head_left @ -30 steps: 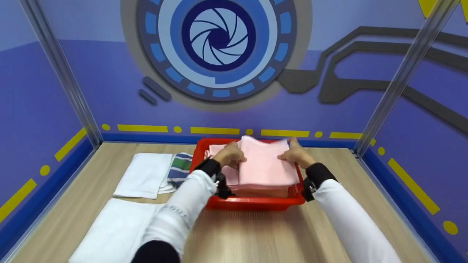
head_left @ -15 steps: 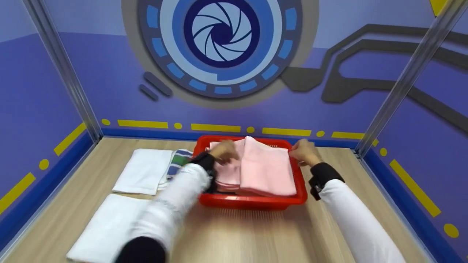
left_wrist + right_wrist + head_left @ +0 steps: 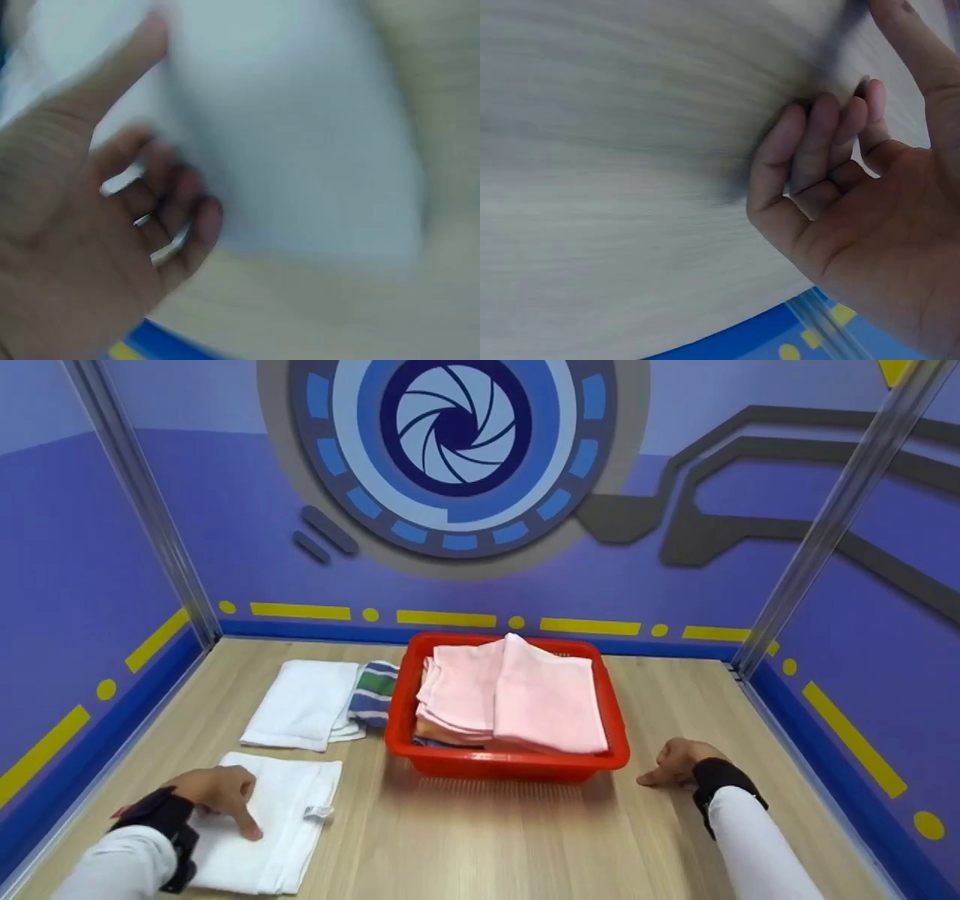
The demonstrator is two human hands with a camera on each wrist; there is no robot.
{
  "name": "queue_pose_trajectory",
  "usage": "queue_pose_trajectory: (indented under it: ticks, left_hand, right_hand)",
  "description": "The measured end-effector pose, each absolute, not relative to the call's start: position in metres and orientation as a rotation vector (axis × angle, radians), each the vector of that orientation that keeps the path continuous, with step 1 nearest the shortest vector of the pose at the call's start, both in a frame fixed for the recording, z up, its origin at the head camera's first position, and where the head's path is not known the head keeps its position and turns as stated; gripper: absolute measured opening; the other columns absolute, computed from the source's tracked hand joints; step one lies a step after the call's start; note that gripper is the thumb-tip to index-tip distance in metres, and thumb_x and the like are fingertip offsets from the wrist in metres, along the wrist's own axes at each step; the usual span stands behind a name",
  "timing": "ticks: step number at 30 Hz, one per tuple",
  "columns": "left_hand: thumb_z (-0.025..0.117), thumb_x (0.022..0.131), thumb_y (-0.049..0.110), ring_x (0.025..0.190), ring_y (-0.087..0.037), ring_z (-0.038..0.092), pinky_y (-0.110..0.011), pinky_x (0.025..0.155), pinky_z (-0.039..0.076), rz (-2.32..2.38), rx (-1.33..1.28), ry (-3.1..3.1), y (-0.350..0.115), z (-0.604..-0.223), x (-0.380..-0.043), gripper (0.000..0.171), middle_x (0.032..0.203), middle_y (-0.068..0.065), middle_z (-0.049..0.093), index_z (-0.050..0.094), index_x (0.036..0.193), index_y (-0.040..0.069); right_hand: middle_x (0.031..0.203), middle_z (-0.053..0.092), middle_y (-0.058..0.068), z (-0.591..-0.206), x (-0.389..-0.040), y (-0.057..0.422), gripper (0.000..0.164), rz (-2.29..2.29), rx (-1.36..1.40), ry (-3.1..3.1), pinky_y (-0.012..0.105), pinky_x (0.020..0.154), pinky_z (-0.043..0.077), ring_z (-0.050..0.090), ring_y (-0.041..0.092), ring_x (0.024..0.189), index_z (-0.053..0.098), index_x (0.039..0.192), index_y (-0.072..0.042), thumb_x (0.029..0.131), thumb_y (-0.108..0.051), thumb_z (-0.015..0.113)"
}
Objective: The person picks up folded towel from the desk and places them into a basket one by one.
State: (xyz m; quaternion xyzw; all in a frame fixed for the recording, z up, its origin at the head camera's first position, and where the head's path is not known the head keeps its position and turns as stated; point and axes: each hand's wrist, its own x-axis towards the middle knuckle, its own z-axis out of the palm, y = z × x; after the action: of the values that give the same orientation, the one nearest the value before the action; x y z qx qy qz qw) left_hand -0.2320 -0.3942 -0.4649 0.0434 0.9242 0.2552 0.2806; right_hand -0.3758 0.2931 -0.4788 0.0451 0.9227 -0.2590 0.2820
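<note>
My left hand (image 3: 217, 795) is over the nearer folded white towel (image 3: 285, 847), thumb extended and fingers loosely bent. In the left wrist view the hand (image 3: 112, 202) has nothing gripped between thumb and fingers; the towel (image 3: 315, 142) is blurred, so contact is hard to judge. My right hand (image 3: 679, 763) is low over the table right of the red basket (image 3: 510, 766), fingers loosely curled and holding nothing. Two folded pink cloths, one at left (image 3: 465, 682) and one at right (image 3: 551, 701), lie side by side on top in the basket. Edges of orange and dark cloth show beneath.
Farther back on the left lies another folded white towel (image 3: 304, 705). A striped blue, green and white cloth (image 3: 373, 694) sits between it and the basket. Purple panels (image 3: 465, 592) and metal posts (image 3: 817, 521) enclose the wooden table (image 3: 487, 840) at the back and sides.
Both hands have let go of the right pink cloth, which now lies in the basket. The left hand has moved left and nearer to the white towel; the right has come down beside the basket.
</note>
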Motion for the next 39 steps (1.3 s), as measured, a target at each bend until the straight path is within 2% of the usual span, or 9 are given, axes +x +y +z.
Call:
queue_pose_trajectory:
  ticks: [2, 9, 14, 17, 20, 24, 28, 35, 39]
  left_hand:
    - [0.093, 0.069, 0.040, 0.053, -0.007, 0.035, -0.021, 0.050, 0.025, 0.612, 0.098, 2.516, -0.394, -0.474, -0.236, 0.055, 0.061, 0.008, 0.040, 0.043, 0.069, 0.018]
    - [0.096, 0.065, 0.033, 0.051, -0.010, 0.038, -0.022, 0.049, 0.028, 0.582, 0.048, 2.570, -0.372, -0.478, -0.237, 0.055, 0.056, 0.005, 0.041, 0.044, 0.065, 0.017]
    - [0.096, 0.061, 0.051, 0.052, -0.010, 0.042, -0.024, 0.049, 0.031, 0.510, 0.177, 2.613, -0.358, -0.493, -0.245, 0.058, 0.057, 0.007, 0.047, 0.048, 0.066, 0.019]
    - [0.093, 0.059, 0.062, 0.052, -0.009, 0.046, -0.026, 0.049, 0.036, 0.420, 0.268, 2.636, -0.349, -0.509, -0.252, 0.061, 0.059, 0.008, 0.050, 0.049, 0.068, 0.021]
    - [0.093, 0.056, 0.064, 0.053, -0.012, 0.051, -0.028, 0.050, 0.041, 0.362, 0.266, 2.657, -0.326, -0.509, -0.251, 0.063, 0.061, 0.005, 0.053, 0.050, 0.069, 0.020]
    - [0.093, 0.057, 0.062, 0.053, -0.016, 0.054, -0.031, 0.052, 0.044, 0.331, 0.276, 2.673, -0.287, -0.498, -0.252, 0.063, 0.062, 0.001, 0.055, 0.051, 0.069, 0.017]
    - [0.094, 0.056, 0.062, 0.054, -0.016, 0.055, -0.033, 0.054, 0.046, 0.309, 0.315, 2.656, -0.245, -0.493, -0.256, 0.062, 0.062, 0.000, 0.057, 0.053, 0.069, 0.016]
    - [0.094, 0.059, 0.060, 0.048, -0.011, 0.051, -0.027, 0.054, 0.042, 0.291, 0.335, 2.660, -0.195, -0.493, -0.259, 0.060, 0.058, 0.004, 0.053, 0.054, 0.069, 0.016]
    - [0.094, 0.061, 0.057, 0.055, -0.011, 0.050, -0.025, 0.056, 0.039, 0.300, 0.354, 2.670, -0.169, -0.491, -0.258, 0.058, 0.060, 0.004, 0.054, 0.054, 0.069, 0.015]
  right_hand:
    - [0.066, 0.046, -0.005, -0.478, -0.378, 0.296, 0.043, -0.669, 0.144, 2.480, 0.024, 0.060, 0.031, 0.045, 0.012, 0.067, 0.054, 0.077, -0.016, 0.080, -0.043, 0.087]
    - [0.078, 0.048, 0.002, -0.480, -0.383, 0.294, 0.054, -0.501, 0.106, 2.521, 0.025, 0.062, 0.036, 0.048, 0.018, 0.074, 0.053, 0.092, -0.009, 0.078, -0.050, 0.086]
    - [0.079, 0.054, 0.004, -0.475, -0.389, 0.282, 0.062, -0.431, 0.113, 2.563, 0.028, 0.062, 0.039, 0.052, 0.020, 0.076, 0.059, 0.095, -0.008, 0.069, -0.054, 0.091]
    - [0.073, 0.052, 0.001, -0.472, -0.388, 0.278, 0.059, -0.402, 0.071, 2.578, 0.027, 0.059, 0.037, 0.050, 0.018, 0.070, 0.059, 0.089, -0.009, 0.067, -0.052, 0.093]
    - [0.070, 0.051, 0.000, -0.472, -0.386, 0.278, 0.057, -0.363, 0.038, 2.594, 0.027, 0.056, 0.037, 0.048, 0.016, 0.067, 0.059, 0.084, -0.009, 0.067, -0.052, 0.093]
    - [0.081, 0.059, 0.006, -0.476, -0.388, 0.284, 0.068, -0.293, 0.045, 2.609, 0.031, 0.064, 0.047, 0.055, 0.022, 0.076, 0.067, 0.096, -0.002, 0.064, -0.057, 0.092]
    - [0.091, 0.063, 0.011, -0.484, -0.386, 0.295, 0.079, -0.251, 0.057, 2.613, 0.036, 0.071, 0.051, 0.058, 0.027, 0.084, 0.068, 0.109, 0.002, 0.065, -0.060, 0.090]
    - [0.092, 0.059, 0.011, -0.484, -0.378, 0.290, 0.074, -0.348, 0.057, 2.637, 0.033, 0.069, 0.048, 0.056, 0.026, 0.084, 0.059, 0.112, -0.002, 0.071, -0.057, 0.088]
    - [0.089, 0.054, 0.010, -0.485, -0.378, 0.290, 0.070, -0.382, 0.095, 2.609, 0.034, 0.070, 0.042, 0.053, 0.026, 0.086, 0.054, 0.111, -0.006, 0.074, -0.056, 0.086]
